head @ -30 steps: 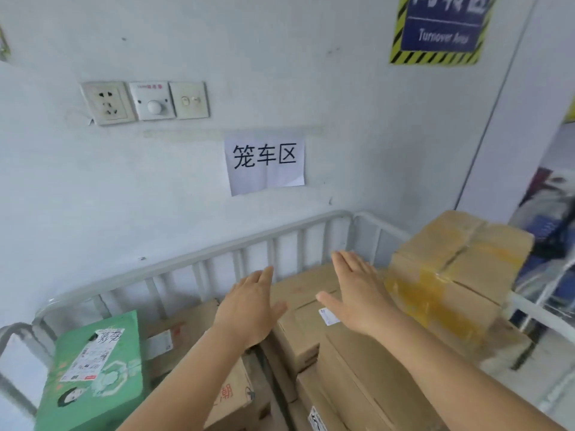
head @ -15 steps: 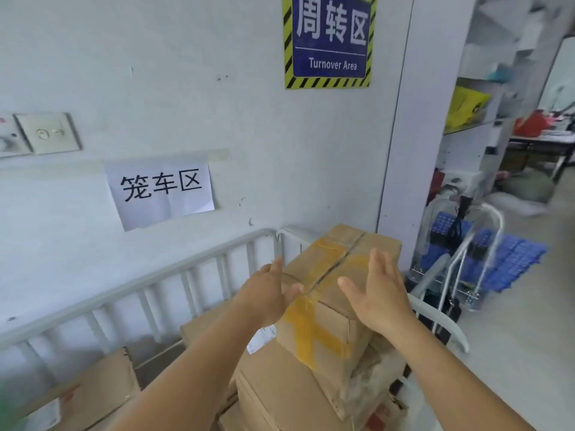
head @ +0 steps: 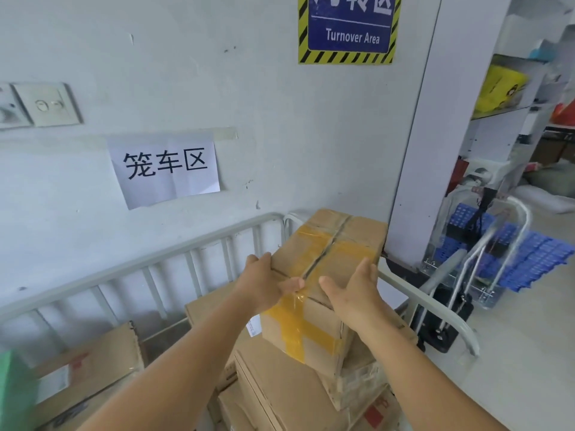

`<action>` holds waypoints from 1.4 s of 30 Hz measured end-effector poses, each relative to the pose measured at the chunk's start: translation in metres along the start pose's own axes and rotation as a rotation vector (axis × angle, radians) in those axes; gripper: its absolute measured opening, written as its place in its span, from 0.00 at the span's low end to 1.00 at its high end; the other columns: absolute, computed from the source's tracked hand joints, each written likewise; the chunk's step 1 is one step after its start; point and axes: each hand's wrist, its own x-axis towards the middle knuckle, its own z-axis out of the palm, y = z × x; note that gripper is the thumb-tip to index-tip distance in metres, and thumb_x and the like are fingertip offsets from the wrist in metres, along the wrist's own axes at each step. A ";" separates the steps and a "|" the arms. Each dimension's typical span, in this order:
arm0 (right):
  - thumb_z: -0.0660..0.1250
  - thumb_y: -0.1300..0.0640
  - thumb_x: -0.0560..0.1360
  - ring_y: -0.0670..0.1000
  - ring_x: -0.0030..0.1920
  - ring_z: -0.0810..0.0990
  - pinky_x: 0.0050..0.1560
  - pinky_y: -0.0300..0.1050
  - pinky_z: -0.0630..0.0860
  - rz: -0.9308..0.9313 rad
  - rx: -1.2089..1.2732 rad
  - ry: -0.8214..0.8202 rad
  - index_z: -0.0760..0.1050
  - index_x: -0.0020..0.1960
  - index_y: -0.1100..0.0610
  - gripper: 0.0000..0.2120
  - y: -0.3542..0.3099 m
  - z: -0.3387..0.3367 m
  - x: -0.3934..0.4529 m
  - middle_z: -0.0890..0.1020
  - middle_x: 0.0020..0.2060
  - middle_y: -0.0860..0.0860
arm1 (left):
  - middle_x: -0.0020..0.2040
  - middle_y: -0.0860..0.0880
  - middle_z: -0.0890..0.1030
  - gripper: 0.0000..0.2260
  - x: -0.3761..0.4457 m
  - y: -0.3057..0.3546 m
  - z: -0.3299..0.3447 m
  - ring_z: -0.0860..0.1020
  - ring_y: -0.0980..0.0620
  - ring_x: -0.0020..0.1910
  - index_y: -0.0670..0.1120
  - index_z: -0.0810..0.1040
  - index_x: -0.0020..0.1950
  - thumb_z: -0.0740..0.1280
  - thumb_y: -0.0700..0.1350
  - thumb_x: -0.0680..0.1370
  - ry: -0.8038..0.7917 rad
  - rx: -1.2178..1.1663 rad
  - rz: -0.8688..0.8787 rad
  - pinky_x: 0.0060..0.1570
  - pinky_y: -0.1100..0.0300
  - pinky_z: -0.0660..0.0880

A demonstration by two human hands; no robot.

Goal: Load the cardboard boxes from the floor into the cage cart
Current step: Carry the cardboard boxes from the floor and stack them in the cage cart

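**Both hands reach the taped box on top of the stack**

Half a second ago both hands hung in the air short of the box; they now touch it. Left hand (head: pixel 267 286) lies on the near left top edge of the taped cardboard box (head: pixel 323 275), its fingers curled over the left edge and its thumb pointing along the near edge. Right hand (head: pixel 357 289) lies against the near right side with fingers straight and spread, its thumb pointing left toward the other thumb; it presses rather than grips.

That box, crossed with yellow tape, sits at the right end of the cage cart (head: pixel 174 253), on top of a stack of plain cardboard boxes (head: pixel 280 387), close to the cart's far right corner. More boxes lie lower at the cart's left end, one brown box (head: pixel 90 365) just beside a green box (head: pixel 12 390) at the picture's left edge.

On the wall behind the cart's far rail hang a paper sign (head: pixel 165 166), a wall switch (head: pixel 46 104) and a blue "Turnover Area" sign (head: pixel 348 29). Right of the cart, on the floor, stands a hand trolley (head: pixel 485 253) with blue crates (head: pixel 535 256) beyond it
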 end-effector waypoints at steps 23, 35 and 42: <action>0.67 0.40 0.75 0.52 0.78 0.55 0.73 0.49 0.59 -0.398 -0.069 -0.513 0.42 0.80 0.54 0.47 -0.167 0.277 -0.055 0.41 0.79 0.49 | 0.56 0.49 0.65 0.36 -0.098 -0.257 -0.160 0.74 0.47 0.54 0.43 0.68 0.64 0.77 0.58 0.64 0.496 -0.125 -0.521 0.46 0.58 0.74; 0.72 0.42 0.71 0.53 0.72 0.64 0.70 0.55 0.68 -0.381 -0.170 -0.820 0.48 0.79 0.52 0.47 -0.145 0.417 -0.020 0.52 0.77 0.48 | 0.61 0.46 0.65 0.39 -0.081 -0.363 -0.119 0.74 0.44 0.57 0.40 0.66 0.65 0.75 0.61 0.64 0.461 -0.122 -0.883 0.58 0.49 0.73; 0.73 0.44 0.71 0.54 0.75 0.61 0.70 0.58 0.68 -0.364 -0.165 -0.917 0.43 0.79 0.47 0.49 -0.137 0.474 -0.016 0.48 0.78 0.44 | 0.66 0.43 0.63 0.38 -0.072 -0.407 -0.114 0.72 0.44 0.63 0.38 0.62 0.68 0.74 0.58 0.69 0.411 -0.045 -0.980 0.63 0.53 0.70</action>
